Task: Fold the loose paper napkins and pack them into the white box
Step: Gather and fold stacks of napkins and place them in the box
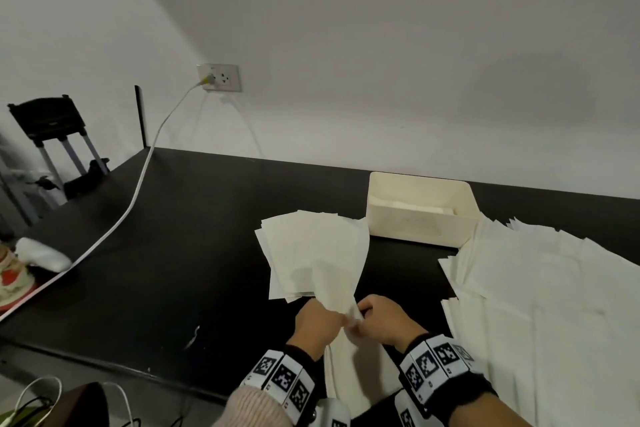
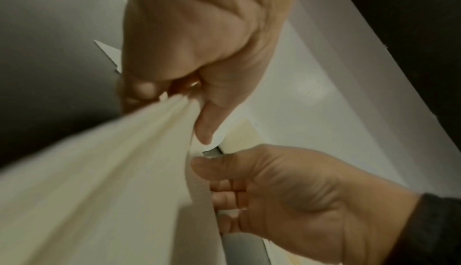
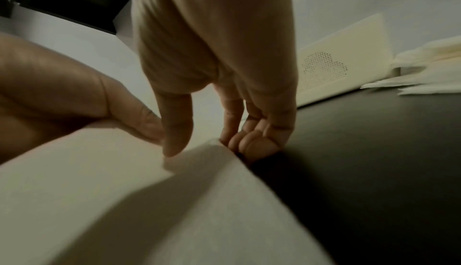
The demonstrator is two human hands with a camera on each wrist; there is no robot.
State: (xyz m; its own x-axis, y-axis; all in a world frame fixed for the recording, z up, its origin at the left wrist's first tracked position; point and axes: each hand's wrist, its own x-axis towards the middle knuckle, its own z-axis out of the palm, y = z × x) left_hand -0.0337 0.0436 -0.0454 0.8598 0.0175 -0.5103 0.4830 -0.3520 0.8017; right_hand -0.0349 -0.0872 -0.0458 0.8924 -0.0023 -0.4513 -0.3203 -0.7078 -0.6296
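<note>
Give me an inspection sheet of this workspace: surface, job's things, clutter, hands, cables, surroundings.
Surface: black table, a pale scuff near its front edge.
Job's things: white box at the back, some paper inside; held napkin lifted over a small stack; loose napkin pile spread on the right.
Clutter: white object at the left edge; colourful item beside it, too blurred to name.
Hands: left hand and right hand both pinch the held napkin's near edge, close together.
Cables: white cable runs from the wall socket across the table's left side.
Surroundings: plain white wall; black folding frame at left.
</note>
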